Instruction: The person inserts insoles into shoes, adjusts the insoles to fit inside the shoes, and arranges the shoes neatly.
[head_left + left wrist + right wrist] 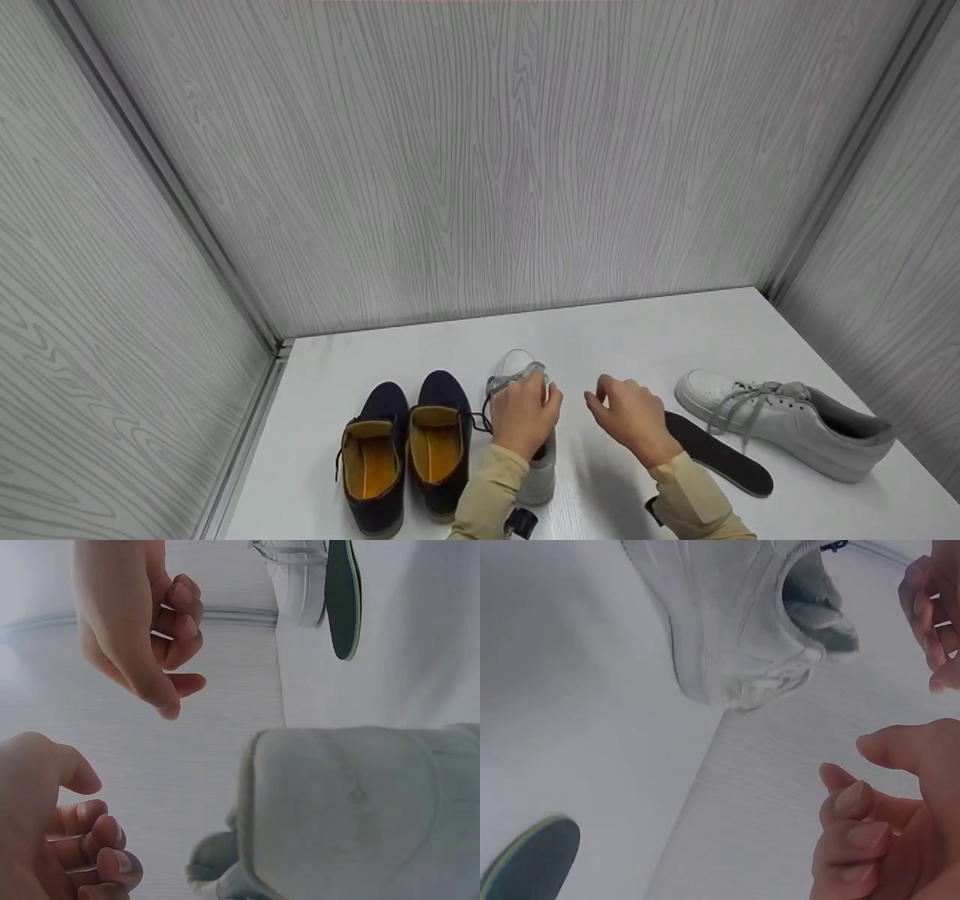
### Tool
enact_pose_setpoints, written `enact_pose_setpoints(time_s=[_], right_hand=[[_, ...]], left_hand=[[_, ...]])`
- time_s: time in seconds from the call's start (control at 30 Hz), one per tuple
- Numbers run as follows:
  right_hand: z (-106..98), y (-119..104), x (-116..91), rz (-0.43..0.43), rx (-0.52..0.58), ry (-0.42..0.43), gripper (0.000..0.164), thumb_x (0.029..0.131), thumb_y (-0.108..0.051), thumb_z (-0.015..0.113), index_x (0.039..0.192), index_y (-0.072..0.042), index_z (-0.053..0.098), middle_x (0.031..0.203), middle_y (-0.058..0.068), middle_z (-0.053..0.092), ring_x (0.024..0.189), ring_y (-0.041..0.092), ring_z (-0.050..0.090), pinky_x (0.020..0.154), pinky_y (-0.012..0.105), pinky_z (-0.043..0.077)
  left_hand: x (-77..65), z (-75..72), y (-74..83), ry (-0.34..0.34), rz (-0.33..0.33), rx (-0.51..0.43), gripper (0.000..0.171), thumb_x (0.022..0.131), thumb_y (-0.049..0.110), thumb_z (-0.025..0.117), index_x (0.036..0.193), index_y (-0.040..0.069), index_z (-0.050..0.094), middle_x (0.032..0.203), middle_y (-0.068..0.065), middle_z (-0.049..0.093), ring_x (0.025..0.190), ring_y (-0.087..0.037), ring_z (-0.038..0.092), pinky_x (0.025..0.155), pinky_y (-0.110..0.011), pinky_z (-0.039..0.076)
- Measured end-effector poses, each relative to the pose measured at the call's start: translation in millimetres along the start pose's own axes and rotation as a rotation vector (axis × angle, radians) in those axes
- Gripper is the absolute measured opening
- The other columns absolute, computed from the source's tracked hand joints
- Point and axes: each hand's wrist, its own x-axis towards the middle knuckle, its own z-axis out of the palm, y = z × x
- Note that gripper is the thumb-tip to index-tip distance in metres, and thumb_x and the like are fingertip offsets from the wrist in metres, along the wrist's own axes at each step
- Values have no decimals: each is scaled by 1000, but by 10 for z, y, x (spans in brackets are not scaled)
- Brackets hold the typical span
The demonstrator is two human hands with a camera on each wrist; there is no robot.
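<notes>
A white sneaker (537, 480) with grey laces stands in the middle of the table, toe pointing away. My left hand (523, 411) hovers over it in the head view and covers much of its opening. In the left wrist view that hand (71, 832) has loosely bent fingers with nothing between them, apart from the sneaker's heel (345, 810). My right hand (628, 417) hangs in the air to the right of the sneaker, between it and a dark insole (720, 454). Its thumb and fingers (866, 836) are loosely bent and empty in the right wrist view.
To the left stand two dark navy loafers, one (375, 457) beside the other (439, 450), with orange-yellow linings. A second white sneaker (787, 420) lies at the right, past the insole. Grey wood-grain panels (487, 165) enclose the white table (622, 330).
</notes>
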Motion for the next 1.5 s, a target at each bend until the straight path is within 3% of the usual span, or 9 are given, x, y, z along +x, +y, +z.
enact_pose_setpoints(time_s=[0.2,0.47,0.7,0.83,0.93,1.03,1.2,1.37,1.5], right_hand=[[-280,419,-69,36,-20,65,19,85,-25,62,72,-12,56,53,2,48,44,18,40,40,33,28],[-673,1068,-233,157,-44,67,21,89,-29,55,79,-11,58,55,4,51,47,20,42,40,34,28],[-927,1686,-506,347,-61,124,22,90,-31,50,85,-11,59,68,9,59,53,29,51,41,37,29],[-949,1986,-640,391,-63,156,18,87,-25,51,84,-9,58,71,12,60,56,30,52,43,37,29],[-924,2160,-721,398,-60,212,18,84,-21,54,83,-4,58,77,17,58,64,34,52,46,41,33],[-883,2302,-786,383,-62,260,22,81,-18,58,86,4,57,85,24,53,78,42,49,57,50,36],[-824,2478,-863,359,-99,293,40,75,-15,64,97,16,51,96,37,45,93,53,39,76,61,30],[-769,2546,-905,312,-127,232,49,74,-14,65,104,19,47,104,38,42,100,56,34,79,65,26],[-733,2572,-961,261,-149,196,40,72,-7,60,101,19,50,102,37,45,98,54,37,80,66,26]], left_hand=[[79,28,221,-8,39,-26,24,82,26,62,65,18,48,49,9,41,42,-6,31,40,-23,23],[129,109,470,-17,80,-94,18,83,24,62,71,16,52,49,9,34,41,-5,25,40,-20,19],[68,270,694,-119,72,-181,18,86,27,60,73,19,49,51,11,32,41,-5,26,39,-20,20],[16,395,796,-156,77,-198,17,85,27,60,73,19,51,52,11,35,43,-6,29,41,-20,22],[-27,492,854,-184,81,-196,17,84,27,61,72,19,52,54,11,40,45,-5,34,41,-21,24],[-72,584,903,-214,76,-192,17,83,26,61,71,19,51,56,12,42,47,-5,37,42,-21,26],[-157,717,985,-278,71,-181,22,83,27,60,68,22,46,55,14,40,47,-4,37,43,-21,26],[-282,798,1059,-348,71,-162,22,83,28,61,68,22,46,56,14,41,47,-4,36,43,-22,26],[-379,842,1096,-385,65,-160,19,84,28,61,69,22,50,59,15,48,47,-2,36,44,-21,27]])
